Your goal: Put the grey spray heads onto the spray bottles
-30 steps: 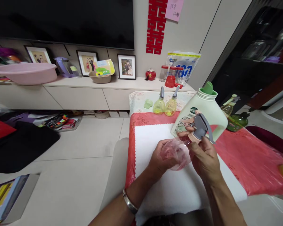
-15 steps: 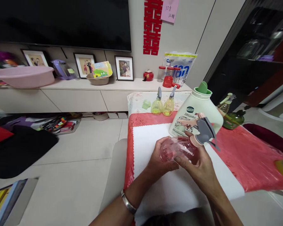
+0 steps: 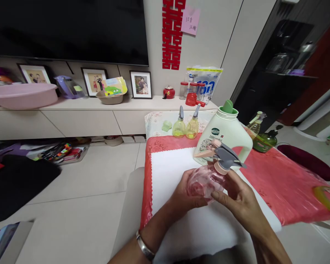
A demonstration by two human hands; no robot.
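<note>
A small pink see-through spray bottle [image 3: 205, 179] with a grey trigger head [image 3: 227, 157] is held above a white cloth [image 3: 167, 172] on the table. My left hand [image 3: 184, 194] is wrapped around the bottle's base. My right hand [image 3: 240, 200] cups its right side just under the neck, with the thumb on the front. The bottle leans with its head up and to the right. Right behind it stands a big white jug [image 3: 225, 134] with a green cap.
The table wears a red cloth [image 3: 286, 183]. Two yellow spray bottles [image 3: 185, 126] stand at its far edge, a green bottle [image 3: 264, 141] at the right. A low cabinet [image 3: 79, 113] with photo frames and a pink basin [image 3: 22, 95] runs along the wall. Clutter lies on the floor at left.
My right hand slid from the trigger head down to the bottle's side. The bottle tipped a little more upright, and my view swung slightly right.
</note>
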